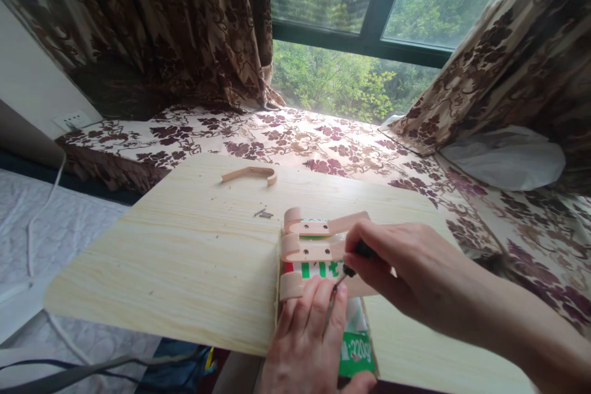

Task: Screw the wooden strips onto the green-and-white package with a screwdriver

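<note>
Right hand [399, 258] gripping screwdriver [349, 270], left hand [308, 345] flat over hook [291, 286]; screws [265, 215], loose hook [250, 171] beyond

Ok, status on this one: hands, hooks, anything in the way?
Right hand gripping screwdriver, tip unclear. Left hand over nearest hook, partly covering it. Two more hooks alongside. Loose hook and screws lie apart from both hands.

The bare right forearm [501, 308] slants in from the lower right edge to a bent wrist and a right grip [399, 261] with its fingers curled in, while the left grip [305, 354] reaches up palm down, fingers [319, 308] extended forward, thumb [361, 383] spread rightward.
</note>
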{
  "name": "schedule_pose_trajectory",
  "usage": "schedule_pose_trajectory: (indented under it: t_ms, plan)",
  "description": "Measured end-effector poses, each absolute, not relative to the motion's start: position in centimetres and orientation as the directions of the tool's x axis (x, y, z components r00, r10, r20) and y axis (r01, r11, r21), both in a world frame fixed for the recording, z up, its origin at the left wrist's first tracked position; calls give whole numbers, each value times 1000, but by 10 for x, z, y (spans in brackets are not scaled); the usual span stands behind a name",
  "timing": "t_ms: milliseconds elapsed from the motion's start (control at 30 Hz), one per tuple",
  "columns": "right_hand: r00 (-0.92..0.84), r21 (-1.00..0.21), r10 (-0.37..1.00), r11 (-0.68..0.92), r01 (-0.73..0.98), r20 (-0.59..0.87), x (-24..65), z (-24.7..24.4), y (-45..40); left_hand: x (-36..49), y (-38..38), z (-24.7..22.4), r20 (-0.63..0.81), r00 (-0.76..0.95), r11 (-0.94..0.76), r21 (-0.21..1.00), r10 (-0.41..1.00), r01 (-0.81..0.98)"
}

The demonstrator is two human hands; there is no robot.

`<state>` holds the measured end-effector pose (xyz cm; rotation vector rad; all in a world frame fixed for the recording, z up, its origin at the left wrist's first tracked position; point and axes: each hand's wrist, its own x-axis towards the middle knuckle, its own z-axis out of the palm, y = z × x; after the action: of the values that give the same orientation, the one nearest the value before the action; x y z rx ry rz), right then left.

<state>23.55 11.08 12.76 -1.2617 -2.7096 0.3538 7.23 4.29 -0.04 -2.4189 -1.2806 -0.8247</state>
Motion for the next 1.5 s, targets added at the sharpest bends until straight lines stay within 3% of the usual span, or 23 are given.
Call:
schedule_pose_trajectory:
  t_ms: [167, 367, 633, 867, 967, 1167, 1367, 1500]
  plan:
    - [-622, -210, 782, 616, 759, 43, 236, 126, 112, 72, 43, -1, 613, 438, -569, 22, 657, 822]
    - [-717, -263, 695, 703, 661, 55, 236, 137, 109, 73, 42, 0, 619, 423, -555, 25, 662, 831]
    - [-605, -194, 791, 610, 768, 91, 236, 125, 112, 75, 42, -4, 610, 427, -565, 42, 668, 824]
    - [-733, -243, 680, 714, 657, 16, 231, 139, 106, 75, 42, 2, 606, 407, -555, 68, 683, 829]
    - [-695, -241, 719, 675, 697, 4, 229, 135, 105, 75, 43, 1, 604, 410, -558, 69, 683, 827]
    - [-566, -120, 824, 564, 817, 18, 231, 128, 110, 74, 41, -3, 598, 423, -564, 60, 681, 823]
    - [-714, -204, 700, 700, 685, 4, 234, 140, 104, 76, 42, 2, 597, 408, -559, 83, 691, 825]
    - [-691, -199, 723, 678, 707, 10, 233, 136, 104, 74, 40, 3, 592, 419, -564, 74, 689, 823]
